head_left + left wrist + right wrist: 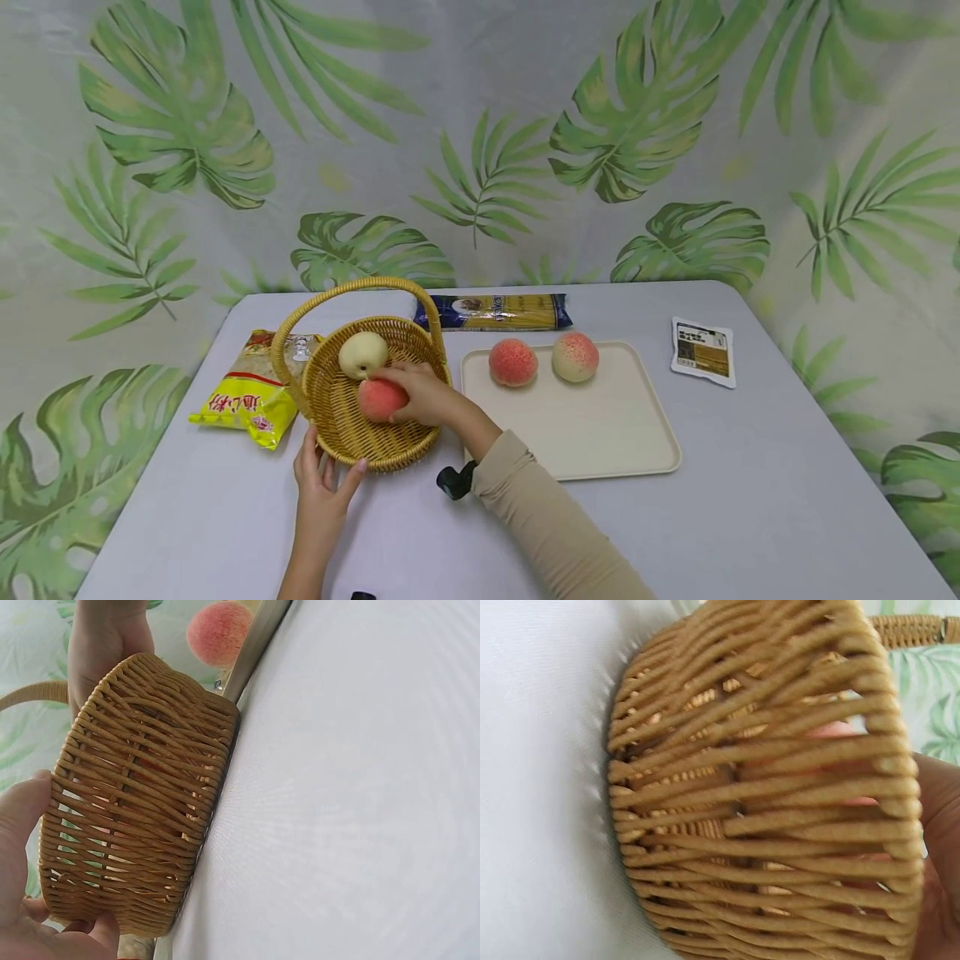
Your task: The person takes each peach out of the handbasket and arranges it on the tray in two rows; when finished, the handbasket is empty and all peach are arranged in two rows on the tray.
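Note:
A wicker basket [372,454] with a tall arched handle stands at the left of the table. Reaching over its right rim, my right hand [426,395] holds a pink peach [379,402] low inside the basket. Beside that peach lies a pale yellow round fruit [363,353] with a dark spot. My left hand [321,492] grips the near left side of the basket, thumb at the rim and fingers against the weave in the left wrist view. Through the weave [780,817], pink patches of the peach show in the right wrist view.
A cream tray [577,433] right of the basket bears a red peach [513,362] and a paler peach [575,357]. Behind lies a spaghetti pack [502,312]. A yellow bag [251,400] lies left of the basket, a white packet [702,351] far right.

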### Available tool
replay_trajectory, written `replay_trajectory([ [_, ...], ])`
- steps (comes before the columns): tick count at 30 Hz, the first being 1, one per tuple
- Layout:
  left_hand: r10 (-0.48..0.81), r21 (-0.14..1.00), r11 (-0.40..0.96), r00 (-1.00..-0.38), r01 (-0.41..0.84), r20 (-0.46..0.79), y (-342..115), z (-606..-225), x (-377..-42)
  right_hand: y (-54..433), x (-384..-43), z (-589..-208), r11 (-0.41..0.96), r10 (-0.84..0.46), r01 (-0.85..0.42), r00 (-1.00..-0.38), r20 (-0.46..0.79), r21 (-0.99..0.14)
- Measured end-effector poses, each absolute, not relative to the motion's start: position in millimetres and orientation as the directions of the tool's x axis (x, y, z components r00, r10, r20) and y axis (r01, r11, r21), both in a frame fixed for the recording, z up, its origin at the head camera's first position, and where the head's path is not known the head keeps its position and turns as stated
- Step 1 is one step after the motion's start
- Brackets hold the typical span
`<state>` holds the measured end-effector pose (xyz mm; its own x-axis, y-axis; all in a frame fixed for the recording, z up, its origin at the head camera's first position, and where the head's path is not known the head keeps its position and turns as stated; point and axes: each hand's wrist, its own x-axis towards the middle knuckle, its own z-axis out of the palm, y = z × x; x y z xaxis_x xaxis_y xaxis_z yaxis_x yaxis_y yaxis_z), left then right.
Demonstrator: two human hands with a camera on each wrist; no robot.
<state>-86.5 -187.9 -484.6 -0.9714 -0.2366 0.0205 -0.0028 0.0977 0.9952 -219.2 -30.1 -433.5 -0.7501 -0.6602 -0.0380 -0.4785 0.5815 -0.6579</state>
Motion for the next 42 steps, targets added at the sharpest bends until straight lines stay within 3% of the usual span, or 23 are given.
replay_trajectory([
  [13,-0.245,0.995,0.100,-0.969,0.004,0.029,-186.9,-483.4,-85.4,-35.6,-211.5,-439.2,0.625,-0.674,-0.562,-0.739,-0.011,-0.541],
  [25,-0.245,0.996,0.091,-0.969,0.007,0.029,-186.9,-482.6,-84.8,-37.9,-205.1,-439.0,0.704,-0.614,-0.555,-0.789,0.014,-0.443],
  [29,-0.249,0.996,0.093,-0.968,0.015,0.038,-186.8,-483.1,-84.6,-33.5,-204.4,-439.0,0.646,-0.609,-0.541,-0.790,0.064,-0.538],
  [35,-0.252,0.996,0.090,-0.967,0.017,0.039,-187.3,-485.1,-85.0,-20.7,-203.0,-438.1,0.442,-0.585,-0.470,-0.797,0.152,-0.764],
  [42,-0.250,0.996,0.092,-0.968,0.015,0.038,-187.4,-487.0,-87.5,6.6,-195.2,-428.2,0.248,-0.522,-0.535,-0.776,0.354,-0.808],
])
